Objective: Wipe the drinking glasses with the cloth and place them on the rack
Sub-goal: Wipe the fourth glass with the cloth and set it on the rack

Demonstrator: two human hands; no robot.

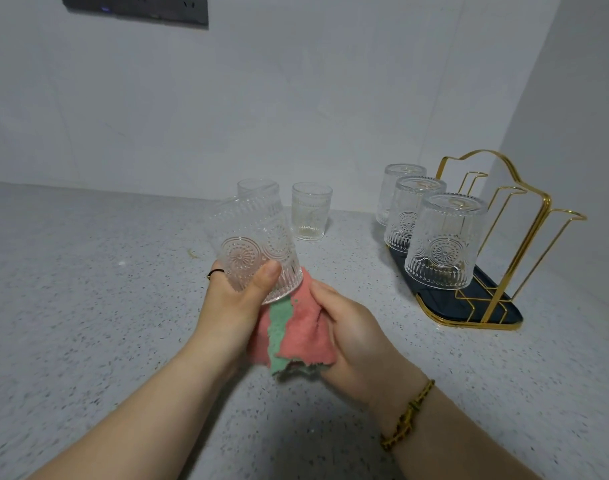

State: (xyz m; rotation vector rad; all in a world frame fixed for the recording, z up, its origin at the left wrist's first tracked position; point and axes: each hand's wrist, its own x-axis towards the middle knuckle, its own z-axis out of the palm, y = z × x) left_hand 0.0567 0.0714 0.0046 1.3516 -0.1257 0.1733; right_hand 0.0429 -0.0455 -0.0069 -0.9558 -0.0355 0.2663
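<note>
My left hand (239, 292) grips an embossed clear glass (252, 237) near its rim, tilted with the base pointing away from me. My right hand (351, 337) holds a pink and green cloth (297, 334) bunched just below the glass's rim. Two more glasses stand upright on the counter behind: one (311, 211) in plain sight, the other (256, 187) mostly hidden by the held glass. At the right, three glasses (445, 237) sit upside down on the pegs of a gold wire rack (535, 220) with a dark tray (469, 306).
The speckled grey counter (88, 306) runs left and toward me. White walls meet in a corner right behind the rack. A dark socket panel (136, 8) is mounted high on the back wall. The rack's right-hand pegs (503, 192) carry nothing.
</note>
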